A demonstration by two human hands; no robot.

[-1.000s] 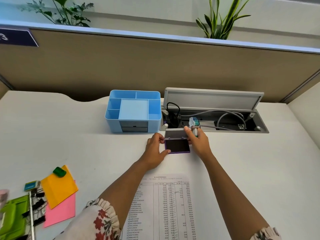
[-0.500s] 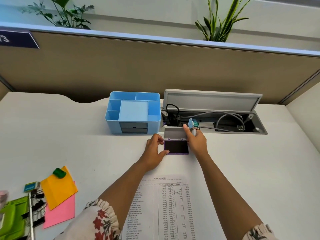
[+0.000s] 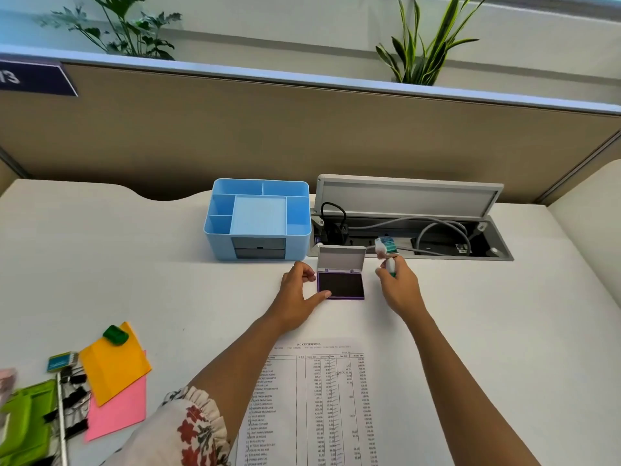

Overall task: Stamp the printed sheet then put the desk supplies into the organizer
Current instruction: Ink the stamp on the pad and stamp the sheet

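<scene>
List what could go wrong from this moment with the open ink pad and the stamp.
1. The left hand steadies the ink pad with its thumb at the pad's edge; it may pick up ink and smudge the printed sheet.
2. The right hand holds the stamp close to the open cable tray; if dropped, it could fall in among the cables.
</scene>
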